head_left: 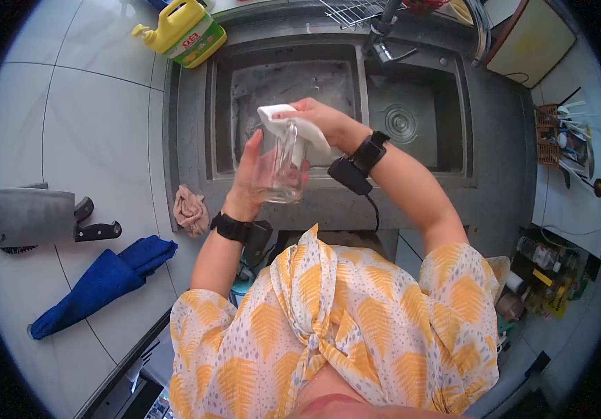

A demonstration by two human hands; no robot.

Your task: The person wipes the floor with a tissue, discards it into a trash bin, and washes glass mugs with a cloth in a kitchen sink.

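Observation:
My left hand (248, 171) is wrapped round a clear glass cup (285, 171), its thumb along the left side and its fingers behind the glass. The cup is held tilted over the front edge of the left sink basin (220, 105), base toward me. My right hand (323, 122) is closed on a white cloth (307, 131), which lies over the cup's far end and hides the rim. Part of the cloth hangs to the right of the glass. Both wrists wear black bands.
A faucet (384, 52) stands behind the divider beside the right basin (412, 126). A yellow detergent jug (187, 35) is at the back left. On the left counter lie cleavers (38, 216), a blue cloth (105, 283) and a crumpled beige rag (190, 211). A utensil basket (546, 133) sits at right.

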